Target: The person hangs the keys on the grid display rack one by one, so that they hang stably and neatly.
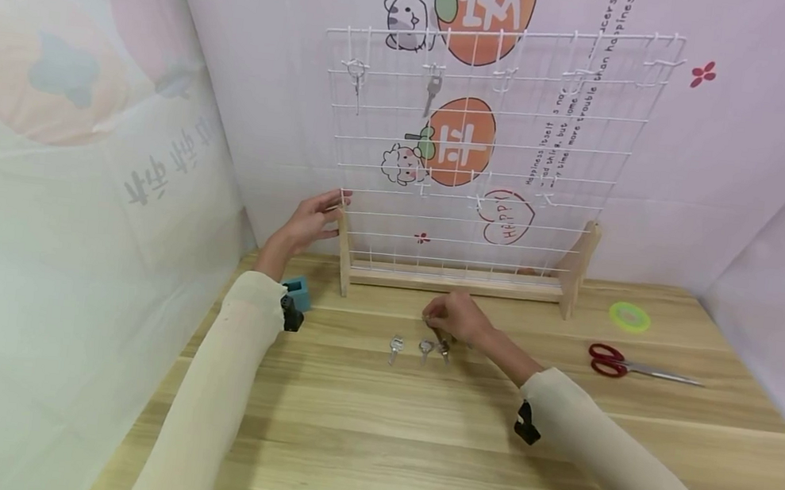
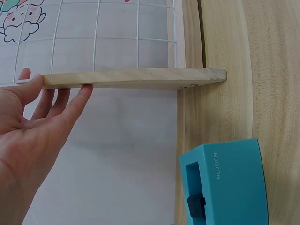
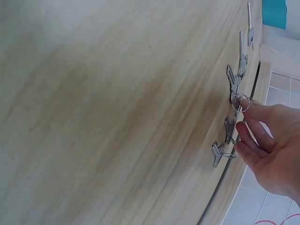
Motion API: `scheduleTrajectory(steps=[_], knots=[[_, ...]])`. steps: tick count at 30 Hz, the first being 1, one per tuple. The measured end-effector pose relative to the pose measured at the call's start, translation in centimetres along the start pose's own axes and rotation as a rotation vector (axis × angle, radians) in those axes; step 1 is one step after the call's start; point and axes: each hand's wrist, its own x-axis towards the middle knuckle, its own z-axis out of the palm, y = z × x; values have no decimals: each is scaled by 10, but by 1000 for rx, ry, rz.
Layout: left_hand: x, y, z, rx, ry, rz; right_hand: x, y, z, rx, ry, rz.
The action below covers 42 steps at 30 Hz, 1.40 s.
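Observation:
A white wire grid rack stands on wooden supports at the back of the table. My left hand holds the top of its left wooden side post, fingers against the outer face. Low over the table, my right hand pinches a key ring with a silver key on it. Around that hand lie more keys, among them a left key, a middle key and one key with its own ring. Two keys hang from upper hooks: a left hanging key and a grey hanging key.
A teal tape dispenser stands beside the rack's left post. To the right lie red-handled scissors and a yellow-green ring-shaped thing. Several white hooks, such as the upper right hook, stick out from the grid.

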Motion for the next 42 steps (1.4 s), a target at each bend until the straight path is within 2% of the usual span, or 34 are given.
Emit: scheduleTrajectory(steps=[10,19,23,25,29,36,42], knots=[[0,0,4,20,2,9,-6,-5,-12,48,28,-6],[-2,-1,4,34,-5,-10,-8,-15,-30,89,35,-79],[-4,-1,4,32,-6,-3,-6,-20,-40,89,72,-139],[-4,-1,4,32,-8,4,-6,-22,-47,77,97,-177],[-5,-1,3,39,-10,8,-6,-30,-65,65,121,-197],[-4,-2,0,36,-2,0,-7,-48,-102,88,100,-176],[-2,-2,0,8,-16,7,-6,-59,-135,73,121,-151]])
